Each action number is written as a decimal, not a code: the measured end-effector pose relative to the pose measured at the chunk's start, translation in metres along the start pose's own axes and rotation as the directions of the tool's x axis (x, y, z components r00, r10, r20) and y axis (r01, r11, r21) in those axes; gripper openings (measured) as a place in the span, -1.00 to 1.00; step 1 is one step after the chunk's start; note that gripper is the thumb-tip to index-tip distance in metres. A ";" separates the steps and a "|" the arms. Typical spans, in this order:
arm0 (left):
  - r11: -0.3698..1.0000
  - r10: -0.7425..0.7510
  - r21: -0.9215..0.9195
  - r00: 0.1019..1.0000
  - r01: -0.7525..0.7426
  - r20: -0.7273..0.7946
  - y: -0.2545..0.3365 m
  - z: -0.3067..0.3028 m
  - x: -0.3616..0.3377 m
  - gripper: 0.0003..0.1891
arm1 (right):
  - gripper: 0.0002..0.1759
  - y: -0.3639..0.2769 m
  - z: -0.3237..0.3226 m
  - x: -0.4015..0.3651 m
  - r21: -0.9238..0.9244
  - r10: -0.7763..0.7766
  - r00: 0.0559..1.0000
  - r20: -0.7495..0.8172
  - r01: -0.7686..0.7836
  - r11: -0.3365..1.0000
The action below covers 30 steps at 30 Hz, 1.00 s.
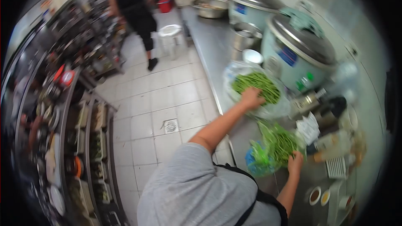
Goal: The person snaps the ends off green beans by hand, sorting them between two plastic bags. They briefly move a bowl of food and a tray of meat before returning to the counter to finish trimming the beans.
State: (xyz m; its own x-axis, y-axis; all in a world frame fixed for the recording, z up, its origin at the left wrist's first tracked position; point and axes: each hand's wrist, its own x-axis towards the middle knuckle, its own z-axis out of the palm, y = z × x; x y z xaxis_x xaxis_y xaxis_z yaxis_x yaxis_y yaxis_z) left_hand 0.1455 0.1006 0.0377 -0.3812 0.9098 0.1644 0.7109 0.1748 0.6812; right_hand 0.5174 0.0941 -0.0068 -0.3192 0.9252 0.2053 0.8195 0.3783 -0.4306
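A heap of cut green beans (259, 82) lies in an opened clear plastic bag (277, 109) on the steel counter. My left hand (252, 97) rests on the near side of this heap, its fingers curled into the beans. Closer to me is a second pile of long green beans (281, 143), with a bright green and blue plastic bag (258, 161) at its left. At the right edge of that pile, my right hand (295, 160) has its fingers bent and pinched on the stems. Blur hides the exact fingertips of both hands.
Two large lidded rice cookers (289, 54) stand against the wall behind a white bowl (252, 57). Bottles (307, 100), crumpled paper (307, 128) and small sauce bowls (315, 195) line the right side. Across the tiled floor, a person in black (133, 8) is near a white stool (170, 30).
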 end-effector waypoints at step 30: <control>0.989 -0.102 0.036 0.850 0.141 -0.516 0.002 -0.012 -0.044 -0.33 | -0.79 0.021 0.010 -0.008 0.280 0.189 0.982 -0.006 -0.179 0.943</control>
State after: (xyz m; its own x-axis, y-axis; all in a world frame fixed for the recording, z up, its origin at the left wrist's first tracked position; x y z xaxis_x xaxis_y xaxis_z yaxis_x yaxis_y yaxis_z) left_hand 0.1567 0.0564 0.0402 -0.7021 0.5611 0.4384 0.6708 0.3146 0.6716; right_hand 0.5322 0.0953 -0.0258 -0.1558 0.9797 0.1259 0.6972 0.1994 -0.6886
